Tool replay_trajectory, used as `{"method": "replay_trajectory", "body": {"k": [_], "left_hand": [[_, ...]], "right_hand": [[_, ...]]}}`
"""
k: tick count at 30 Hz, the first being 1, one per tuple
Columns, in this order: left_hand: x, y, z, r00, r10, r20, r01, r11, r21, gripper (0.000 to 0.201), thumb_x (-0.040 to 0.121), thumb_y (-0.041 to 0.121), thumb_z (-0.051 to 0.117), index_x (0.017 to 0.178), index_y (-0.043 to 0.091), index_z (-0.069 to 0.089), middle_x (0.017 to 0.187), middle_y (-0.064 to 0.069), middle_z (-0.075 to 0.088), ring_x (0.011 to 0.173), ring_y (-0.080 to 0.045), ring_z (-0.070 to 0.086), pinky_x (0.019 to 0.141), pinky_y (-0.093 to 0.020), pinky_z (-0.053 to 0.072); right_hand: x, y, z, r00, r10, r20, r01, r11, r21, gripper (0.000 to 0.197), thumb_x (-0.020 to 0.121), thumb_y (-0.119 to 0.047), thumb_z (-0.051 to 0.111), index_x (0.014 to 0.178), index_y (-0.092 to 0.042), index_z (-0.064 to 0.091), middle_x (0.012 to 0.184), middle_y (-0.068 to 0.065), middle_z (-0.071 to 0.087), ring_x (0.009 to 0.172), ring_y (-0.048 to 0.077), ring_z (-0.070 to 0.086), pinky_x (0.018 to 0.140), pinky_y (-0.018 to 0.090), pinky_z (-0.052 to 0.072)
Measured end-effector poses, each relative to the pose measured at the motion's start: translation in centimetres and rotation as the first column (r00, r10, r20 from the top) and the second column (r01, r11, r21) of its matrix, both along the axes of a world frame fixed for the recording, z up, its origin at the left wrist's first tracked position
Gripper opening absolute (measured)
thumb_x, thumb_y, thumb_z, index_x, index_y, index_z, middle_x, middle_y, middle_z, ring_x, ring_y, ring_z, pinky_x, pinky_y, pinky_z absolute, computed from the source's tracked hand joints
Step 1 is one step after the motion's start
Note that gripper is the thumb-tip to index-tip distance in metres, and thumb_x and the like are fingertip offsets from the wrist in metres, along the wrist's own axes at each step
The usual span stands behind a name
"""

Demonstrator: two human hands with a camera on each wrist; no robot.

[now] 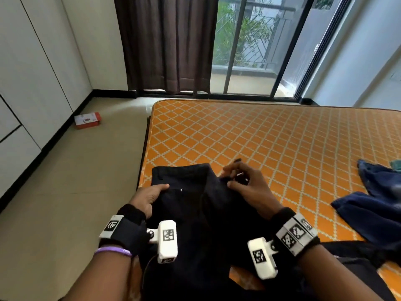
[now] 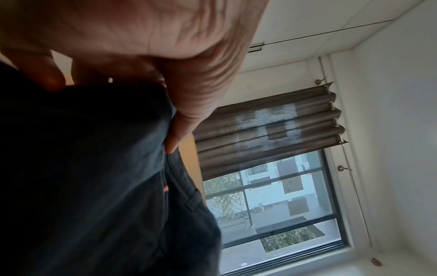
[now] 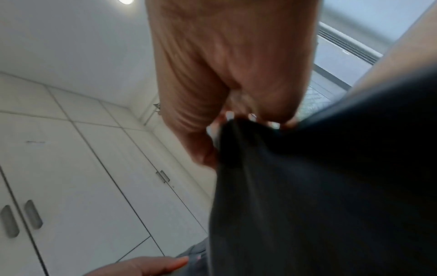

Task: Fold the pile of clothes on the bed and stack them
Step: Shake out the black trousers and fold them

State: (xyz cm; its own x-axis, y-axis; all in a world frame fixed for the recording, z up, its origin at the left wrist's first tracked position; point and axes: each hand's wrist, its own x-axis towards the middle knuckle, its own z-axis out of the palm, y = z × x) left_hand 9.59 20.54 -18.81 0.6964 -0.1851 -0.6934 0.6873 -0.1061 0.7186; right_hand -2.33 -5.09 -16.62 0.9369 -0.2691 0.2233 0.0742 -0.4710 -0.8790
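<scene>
Black trousers [image 1: 195, 205] lie at the near left corner of the orange mattress [image 1: 271, 135], waistband pointing away from me. My left hand [image 1: 149, 195] grips the left edge of the trousers [image 2: 94, 177], thumb on top and fingers tucked under the cloth. My right hand [image 1: 240, 179] pinches a raised fold of the same trousers [image 3: 319, 186] near the waistband, fingertips [image 3: 229, 115] curled on the fabric. A loose pile of dark blue clothes [image 1: 375, 203] lies to the right on the mattress.
More black fabric [image 1: 355, 263] lies under my right forearm. Left of the bed is tiled floor with a red and white box [image 1: 87, 120] by white wardrobe doors [image 1: 32, 83]. A brown curtain [image 1: 167, 44] and glass sliding doors [image 1: 260, 46] stand beyond the mattress.
</scene>
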Motion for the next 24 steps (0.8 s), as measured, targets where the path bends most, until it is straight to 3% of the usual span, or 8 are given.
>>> {"method": "replay_trajectory", "body": {"k": [3,5,8,10,17,20,22,24], "left_hand": [[-0.6,1.4,0.7,0.992,0.082,0.093,-0.082,0.997,-0.003,0.034,0.085,0.013,0.077,0.112,-0.005,0.068,0.099,-0.028,0.072,0.084,-0.037,0.071,0.087,-0.054,0.057],[-0.6,2.4,1.2,0.989,0.1,0.108,-0.093,0.994,-0.066,0.031,0.091,0.021,0.072,0.112,-0.002,0.069,0.101,-0.026,0.072,0.084,-0.036,0.07,0.084,-0.049,0.057],[-1.4,4.0,2.3,0.989,0.084,0.123,-0.066,0.987,-0.144,0.029,0.098,0.027,0.062,0.113,0.003,0.067,0.105,-0.022,0.072,0.087,-0.033,0.07,0.074,-0.04,0.056],[-1.7,5.1,2.7,0.989,0.046,0.138,-0.023,0.986,-0.163,0.034,0.099,0.03,0.059,0.12,0.003,0.065,0.109,-0.019,0.073,0.096,-0.033,0.07,0.079,-0.041,0.055],[-1.9,8.7,3.7,0.984,0.011,0.177,0.012,0.992,-0.128,0.051,0.093,0.049,0.06,0.113,0.003,0.069,0.107,-0.016,0.075,0.103,-0.033,0.07,0.091,-0.042,0.053],[-1.6,9.1,3.5,0.979,0.018,0.203,0.006,0.994,-0.113,0.042,0.094,0.041,0.061,0.109,0.003,0.069,0.1,-0.016,0.076,0.092,-0.03,0.073,0.081,-0.039,0.055],[-1.2,9.3,3.1,0.978,0.053,0.201,-0.034,0.995,-0.097,0.038,0.095,0.038,0.062,0.107,0.003,0.069,0.092,-0.015,0.077,0.081,-0.027,0.073,0.074,-0.037,0.055],[-0.9,9.5,2.8,0.979,0.09,0.182,-0.074,0.993,-0.089,0.039,0.095,0.038,0.062,0.11,0.002,0.068,0.089,-0.017,0.076,0.08,-0.029,0.072,0.073,-0.038,0.055]], "right_hand": [[-2.0,-0.1,-0.4,0.961,0.035,-0.273,-0.047,0.998,-0.038,0.042,0.076,0.003,0.075,0.109,-0.022,0.069,0.091,-0.005,0.069,0.084,0.009,0.066,0.076,0.032,0.055],[-2.5,-1.0,-1.0,0.891,-0.179,-0.417,0.269,0.948,0.167,0.034,0.082,-0.015,0.08,0.112,-0.021,0.065,0.098,0.006,0.07,0.088,0.022,0.07,0.078,0.044,0.058],[-2.8,-1.8,-1.8,0.756,-0.302,-0.581,0.516,0.821,0.243,0.038,0.09,-0.037,0.073,0.112,-0.008,0.062,0.088,0.004,0.066,0.079,0.021,0.062,0.069,0.036,0.05],[-2.3,-1.4,-1.6,0.712,-0.222,-0.666,0.485,0.842,0.238,0.049,0.089,-0.046,0.071,0.112,-0.004,0.063,0.087,0.006,0.065,0.081,0.022,0.061,0.068,0.032,0.046],[3.1,0.0,-1.5,0.589,-0.094,-0.803,0.28,0.955,0.094,0.079,0.089,-0.059,0.065,0.141,-0.001,0.049,0.136,0.013,0.059,0.107,0.029,0.058,0.061,0.032,0.042],[6.5,-1.2,-3.8,0.571,-0.09,-0.816,0.155,0.988,0.0,0.11,0.056,-0.07,0.086,0.139,-0.005,0.054,0.136,0.014,0.061,0.12,0.034,0.06,0.096,0.046,0.053],[8.8,-2.1,-5.6,0.547,-0.081,-0.833,0.138,0.99,-0.005,0.136,0.025,-0.066,0.096,0.139,-0.003,0.053,0.136,0.016,0.061,0.123,0.036,0.06,0.103,0.051,0.05],[9.6,-1.1,-4.5,0.599,-0.087,-0.796,0.216,0.975,0.056,0.098,0.052,-0.042,0.099,0.129,0.004,0.059,0.127,0.019,0.066,0.117,0.038,0.064,0.1,0.052,0.052]]}}
